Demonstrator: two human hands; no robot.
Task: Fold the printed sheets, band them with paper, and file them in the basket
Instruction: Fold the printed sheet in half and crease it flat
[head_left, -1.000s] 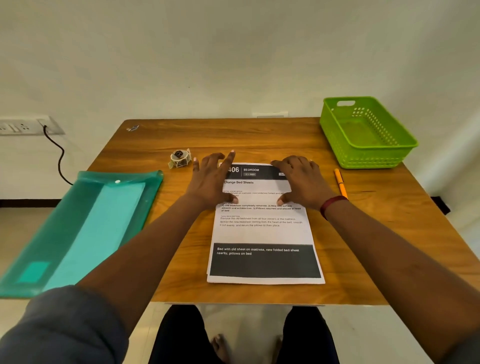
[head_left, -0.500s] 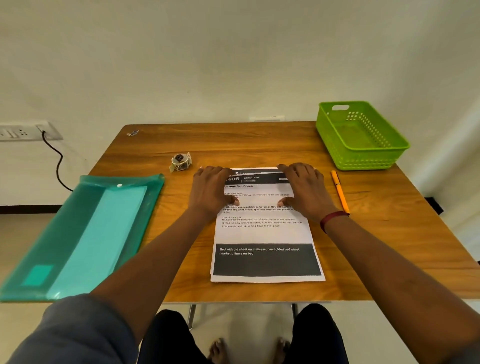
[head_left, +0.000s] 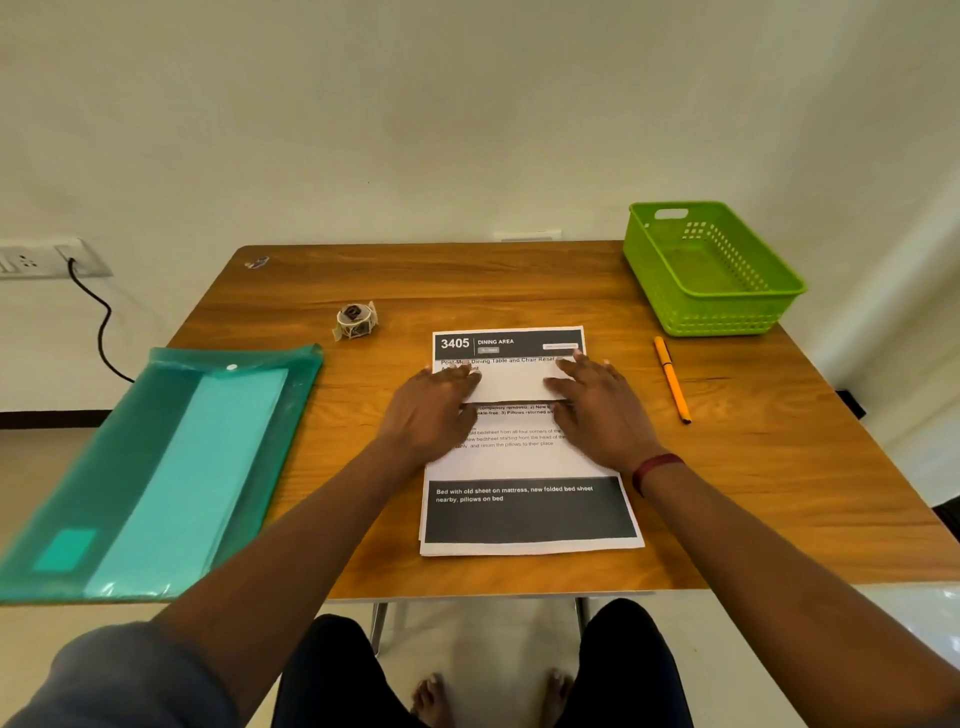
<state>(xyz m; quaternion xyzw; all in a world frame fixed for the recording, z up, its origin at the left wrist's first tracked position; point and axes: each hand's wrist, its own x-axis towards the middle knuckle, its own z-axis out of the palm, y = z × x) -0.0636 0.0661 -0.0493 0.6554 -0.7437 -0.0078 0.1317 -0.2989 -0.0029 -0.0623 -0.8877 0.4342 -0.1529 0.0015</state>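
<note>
Pressing down the folded-over top flap of the printed sheets (head_left: 524, 457) at frame centre.
Sets left hand (head_left: 431, 410) and right hand (head_left: 597, 410) side by side on the flap's white underside, fingers (head_left: 576, 371) stretched straight and flat on the paper, grasping nothing, thumbs at the flap's near edge. Shows a lower sheet's "3405 DINING AREA" header bare just above them. Lies on the tabletop (head_left: 779, 467), orange pen (head_left: 672, 382) just to the right, green basket (head_left: 717, 312) at upper right, small roll (head_left: 356, 319) up-left, teal folder (head_left: 104, 467) far left.

Half-hidden text on top sheet (head_left: 519, 462)
</note>
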